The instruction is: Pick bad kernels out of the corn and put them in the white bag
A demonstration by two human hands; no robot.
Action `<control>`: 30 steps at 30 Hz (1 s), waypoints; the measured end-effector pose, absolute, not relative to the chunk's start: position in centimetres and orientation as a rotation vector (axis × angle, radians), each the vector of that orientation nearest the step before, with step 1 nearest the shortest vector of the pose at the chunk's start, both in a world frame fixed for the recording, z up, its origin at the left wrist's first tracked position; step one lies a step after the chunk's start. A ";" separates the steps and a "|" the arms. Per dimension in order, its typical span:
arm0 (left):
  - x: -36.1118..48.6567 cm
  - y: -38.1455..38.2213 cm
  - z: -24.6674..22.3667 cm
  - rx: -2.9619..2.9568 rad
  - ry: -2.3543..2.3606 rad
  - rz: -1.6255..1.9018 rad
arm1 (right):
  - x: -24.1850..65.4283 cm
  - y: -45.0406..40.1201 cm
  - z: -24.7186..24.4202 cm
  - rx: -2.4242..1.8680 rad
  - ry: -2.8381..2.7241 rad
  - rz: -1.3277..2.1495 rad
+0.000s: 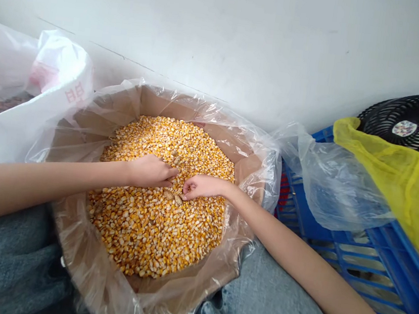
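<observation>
Dried corn kernels (154,237) fill a cardboard box (100,113) lined with a clear plastic bag (263,184), which stands between my knees. Over the middle of the corn, my left hand (150,171) has its fingers bent and pressed together; whatever they pinch is hidden. Just to its right is my right hand (201,187), also closed, with its fingertips down near the kernels and their contents out of sight. Below and between the two hands lie a couple of tan pieces that look like unshelled peanuts (177,200). Another similar piece rests on the corn above them.
At the left stands a white plastic sack (56,102) with dark contents. A blue crate (385,245) is on the right, with a clear plastic bag and a yellow mesh bag (395,169) draped over it. Behind them is a black fan (408,120). A white wall (224,36) borders the back.
</observation>
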State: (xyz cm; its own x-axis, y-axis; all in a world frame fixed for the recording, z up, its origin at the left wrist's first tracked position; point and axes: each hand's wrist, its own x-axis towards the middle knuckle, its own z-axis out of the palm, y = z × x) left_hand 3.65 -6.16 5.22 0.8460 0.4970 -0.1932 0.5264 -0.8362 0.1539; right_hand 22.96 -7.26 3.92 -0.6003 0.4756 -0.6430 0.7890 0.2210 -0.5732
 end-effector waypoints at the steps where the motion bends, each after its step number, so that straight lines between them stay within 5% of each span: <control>1: 3.6 -6.0 5.4 2.720 0.842 -0.172 | 23.0 -7.3 4.0 1.182 2.163 -1.375; 9: 3.3 -4.2 6.3 1.479 0.865 0.310 | 23.5 -6.9 6.1 1.311 1.652 -2.614; 13: 3.0 -3.8 6.4 1.217 0.815 0.481 | 23.8 -6.4 6.6 1.434 1.626 -2.922; 20: 3.0 -4.2 6.1 1.535 0.911 0.337 | 23.5 -6.6 5.6 1.668 1.833 -2.501; 30: 2.0 -4.1 8.1 2.755 0.925 -0.220 | 22.7 -7.3 4.8 1.267 2.246 -1.590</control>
State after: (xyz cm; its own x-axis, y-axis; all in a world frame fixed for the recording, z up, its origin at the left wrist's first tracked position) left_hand 2.02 -4.06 8.05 0.7899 0.5754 -0.2120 0.6093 -0.7755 0.1656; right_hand 22.74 -7.32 4.78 -0.6450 0.5592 -0.5208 0.6769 0.1019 -0.7290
